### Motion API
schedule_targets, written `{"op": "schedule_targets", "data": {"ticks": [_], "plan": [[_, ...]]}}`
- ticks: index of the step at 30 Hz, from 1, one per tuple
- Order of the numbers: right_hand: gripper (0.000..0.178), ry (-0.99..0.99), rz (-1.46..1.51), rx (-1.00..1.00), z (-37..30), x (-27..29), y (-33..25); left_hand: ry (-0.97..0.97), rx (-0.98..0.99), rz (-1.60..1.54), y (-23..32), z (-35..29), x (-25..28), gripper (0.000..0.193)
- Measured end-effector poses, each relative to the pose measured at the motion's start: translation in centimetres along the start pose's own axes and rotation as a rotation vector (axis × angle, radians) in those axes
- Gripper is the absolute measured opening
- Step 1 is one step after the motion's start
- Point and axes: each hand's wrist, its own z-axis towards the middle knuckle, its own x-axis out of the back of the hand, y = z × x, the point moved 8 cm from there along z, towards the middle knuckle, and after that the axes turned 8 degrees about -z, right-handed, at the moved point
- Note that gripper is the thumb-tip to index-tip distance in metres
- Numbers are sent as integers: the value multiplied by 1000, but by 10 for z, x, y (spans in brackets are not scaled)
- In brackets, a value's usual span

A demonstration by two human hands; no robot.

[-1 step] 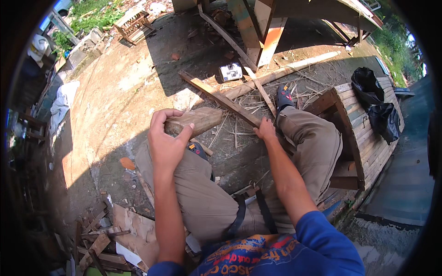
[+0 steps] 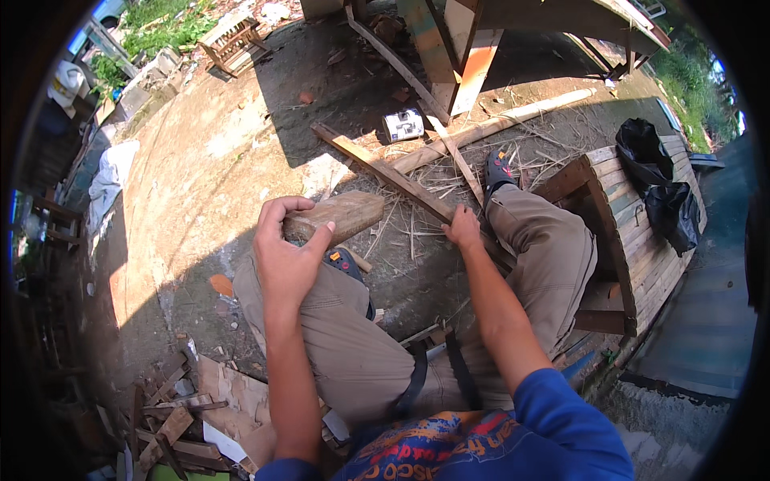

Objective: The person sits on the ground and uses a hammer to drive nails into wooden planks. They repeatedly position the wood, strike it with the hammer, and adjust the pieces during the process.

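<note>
My left hand [image 2: 286, 255] is closed round one end of a short, thick wooden block [image 2: 346, 215], with fingers on the far side and thumb on the near side. The block is held above the ground over my left knee, its free end pointing right. My right hand [image 2: 462, 228] grips a long, narrow wooden batten [image 2: 383, 170] near my right knee. From that grip the batten slants away to the far left, ending near a sunlit patch. Block and batten are apart at my hands; the batten's near end is partly hidden by my right hand and leg.
Beyond the batten lie a long pole [image 2: 513, 120], a printed tin can [image 2: 403, 125] and scattered dry straw. A slatted wooden crate [image 2: 634, 232] with black plastic bags [image 2: 670, 212] stands at right. Wood scraps [image 2: 172, 433] are heaped lower left. A wooden structure [image 2: 473, 72] stands ahead.
The wooden block has tilted slightly in my left hand, its near side turning more into view. My right hand and the batten have barely moved.
</note>
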Motion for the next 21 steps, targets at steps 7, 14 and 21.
{"op": "schedule_targets", "data": {"ticks": [7, 14, 21], "plan": [[72, -19, -104, 32, 35, -47, 12, -10, 78, 6, -13, -1, 4, 31], [60, -94, -106, 113, 42, -52, 12, 33, 111, -56, -17, 2, 4, 31], [56, -39, 13, 150, 12, -44, -14, 6, 53, -29, -13, -1, 4, 29]]}}
